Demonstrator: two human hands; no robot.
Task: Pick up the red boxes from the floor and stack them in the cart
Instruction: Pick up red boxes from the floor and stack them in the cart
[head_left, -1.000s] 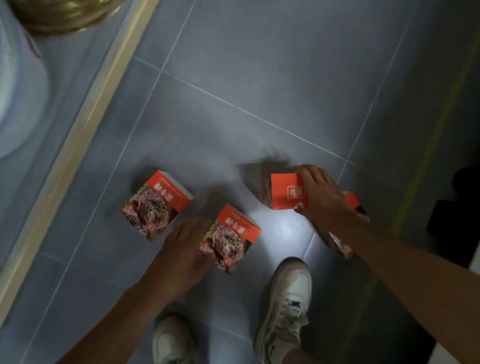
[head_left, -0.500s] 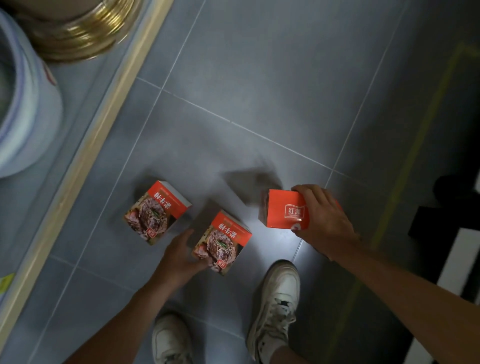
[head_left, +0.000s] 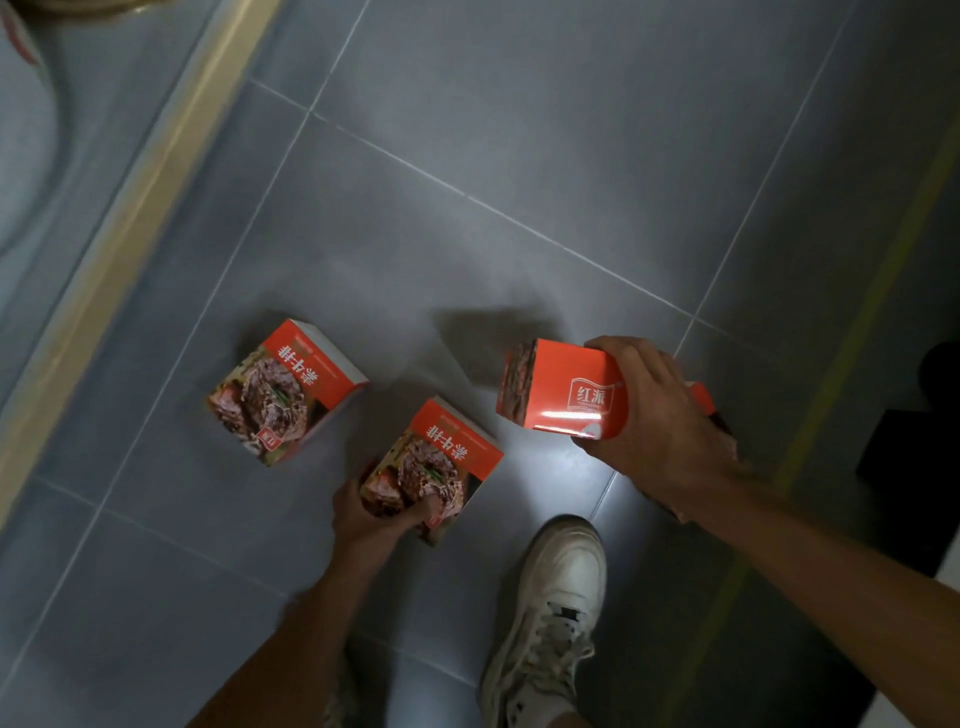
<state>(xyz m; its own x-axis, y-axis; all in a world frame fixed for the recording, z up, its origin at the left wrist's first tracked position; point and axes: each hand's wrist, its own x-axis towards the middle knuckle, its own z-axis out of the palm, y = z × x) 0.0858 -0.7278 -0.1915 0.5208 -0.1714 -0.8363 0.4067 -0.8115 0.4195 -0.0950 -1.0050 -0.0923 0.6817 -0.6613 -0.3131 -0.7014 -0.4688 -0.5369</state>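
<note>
Gripping a red box (head_left: 563, 387) from above, right hand (head_left: 657, 423) holds it off the grey tiled floor (head_left: 519, 130), fingers curled over its far edge. Left hand (head_left: 371, 512) pinches the near corner of the middle box (head_left: 439, 462); third box (head_left: 285, 392) lies flat, untouched, just left.

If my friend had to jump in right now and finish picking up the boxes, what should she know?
Left hand: fingers curled round the near end of the middle box, which looks still low at the floor.
Right hand: holds a box by its end, raised off the tiles; another box peeks out beneath that hand.
The far left box lies untouched on the floor.
Done: two boxes gripped. The cart is out of view, so what it holds cannot be told.
Left: lift both, carry them to the cart, stack them, come back for the others.
</note>
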